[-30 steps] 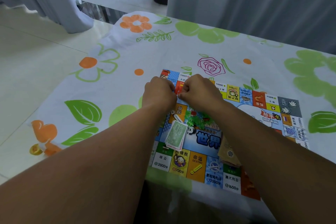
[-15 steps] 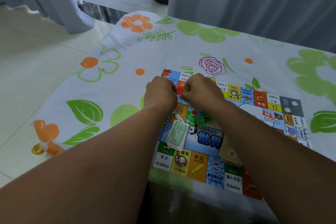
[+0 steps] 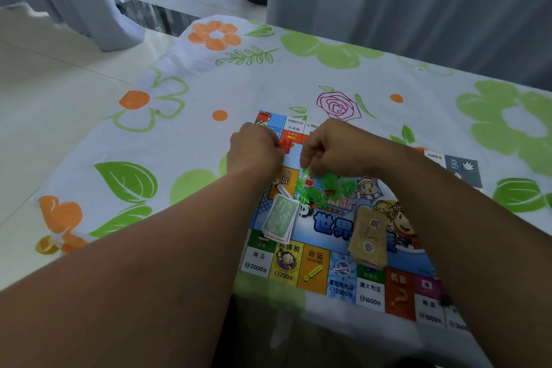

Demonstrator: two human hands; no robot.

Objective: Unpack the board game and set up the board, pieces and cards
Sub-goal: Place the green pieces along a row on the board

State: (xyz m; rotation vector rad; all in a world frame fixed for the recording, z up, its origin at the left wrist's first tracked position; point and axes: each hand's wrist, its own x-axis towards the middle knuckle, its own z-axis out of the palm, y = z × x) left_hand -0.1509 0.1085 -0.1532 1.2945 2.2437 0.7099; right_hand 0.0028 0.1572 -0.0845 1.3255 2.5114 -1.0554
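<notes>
Fingers (image 3: pixel 273 145) of the left hand (image 3: pixel 254 152) are curled tight, and fingers (image 3: pixel 312 155) of the right hand (image 3: pixel 331 149) bend toward the thumb, both over the far left part of the game board (image 3: pixel 313 272). The bench (image 3: pixel 179 134), under a flowered cloth, carries the board flat near its front edge. On the board's middle lie a tan card stack (image 3: pixel 370 239) to the right and a green banknote stack (image 3: pixel 280 218) to the left, well apart. Loose green pieces (image 3: pixel 327 182) lie scattered just beneath the right fingertips; whether those fingertips pinch one cannot be told. The left fingers pinch a red piece (image 3: pixel 286 145).
</notes>
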